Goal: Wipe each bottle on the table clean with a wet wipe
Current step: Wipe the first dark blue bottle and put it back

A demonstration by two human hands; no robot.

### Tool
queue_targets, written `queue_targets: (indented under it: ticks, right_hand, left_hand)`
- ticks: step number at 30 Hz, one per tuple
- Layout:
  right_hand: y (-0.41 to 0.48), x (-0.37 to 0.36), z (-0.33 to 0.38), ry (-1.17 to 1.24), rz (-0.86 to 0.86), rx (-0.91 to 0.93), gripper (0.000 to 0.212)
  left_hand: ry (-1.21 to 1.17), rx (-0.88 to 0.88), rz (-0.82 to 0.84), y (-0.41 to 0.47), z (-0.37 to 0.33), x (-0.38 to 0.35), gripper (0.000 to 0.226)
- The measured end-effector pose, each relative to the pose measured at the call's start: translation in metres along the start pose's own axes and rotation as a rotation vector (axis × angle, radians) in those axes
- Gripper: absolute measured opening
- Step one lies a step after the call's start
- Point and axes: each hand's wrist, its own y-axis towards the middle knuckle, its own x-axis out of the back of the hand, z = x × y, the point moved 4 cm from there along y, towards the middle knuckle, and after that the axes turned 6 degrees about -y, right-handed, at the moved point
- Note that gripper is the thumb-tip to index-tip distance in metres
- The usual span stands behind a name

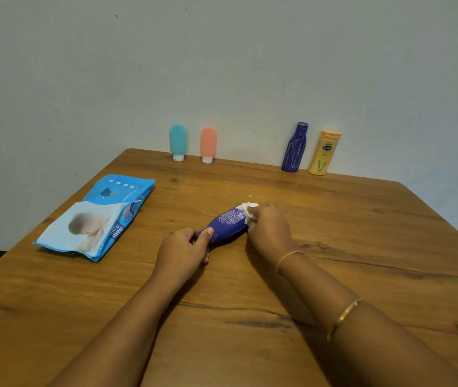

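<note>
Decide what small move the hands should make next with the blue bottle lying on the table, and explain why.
Probably slide the wet wipe along the blue bottle toward the left hand. The right hand holds the wipe at the bottle's far end, the left hand grips the near end, and the body between them is bare.

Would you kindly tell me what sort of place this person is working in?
Probably a room in a home: a wood-grain table set against a plain pale wall, toiletries such as the yellow lotion bottle and teal travel bottle standing along it, and a pack of baby wipes lying on it.
</note>
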Motion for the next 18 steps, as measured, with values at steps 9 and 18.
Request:
queue_targets:
  ticks: [9,18]
  right_hand:
    - [-0.043,-0.006,0.048,0.020,-0.014,0.296,0.028]
    - [-0.007,0.001,0.009,0.028,0.007,0.008,0.040]
  left_hand:
    - [-0.096,0.005,0.011,-0.005,-0.004,0.002,0.015]
    - [-0.179,0.077,0.039,-0.005,-0.005,0.002,0.022]
